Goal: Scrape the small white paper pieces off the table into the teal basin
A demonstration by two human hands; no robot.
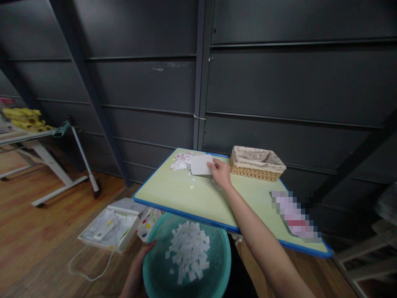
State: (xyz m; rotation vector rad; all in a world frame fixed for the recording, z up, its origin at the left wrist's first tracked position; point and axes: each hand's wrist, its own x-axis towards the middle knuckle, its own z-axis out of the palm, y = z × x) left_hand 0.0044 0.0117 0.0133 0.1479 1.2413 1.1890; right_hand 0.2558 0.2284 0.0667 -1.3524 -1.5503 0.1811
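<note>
Light-green rectangular desk with blue edging (167,194): in front of the dark metal-panelled wall (149,82).
Loose heap of white paper scraps (180,162): on the desk, far left.
White rectangular card (199,165): at the heap's right side, in the right hand (221,173).
Cloth-lined rectangular wicker basket (254,171): on the desk, right of that hand.
Round teal plastic basin (218,273): before the desk, in the left hand (139,263); small white paper squares (189,248) inside.
Open white rectangular box (132,234): left of the basin.

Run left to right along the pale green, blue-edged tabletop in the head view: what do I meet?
Loose heap of white paper scraps → flat white rectangular card held in the right hand → tan woven, cloth-lined rectangular basket → flat pixelated item.
</note>
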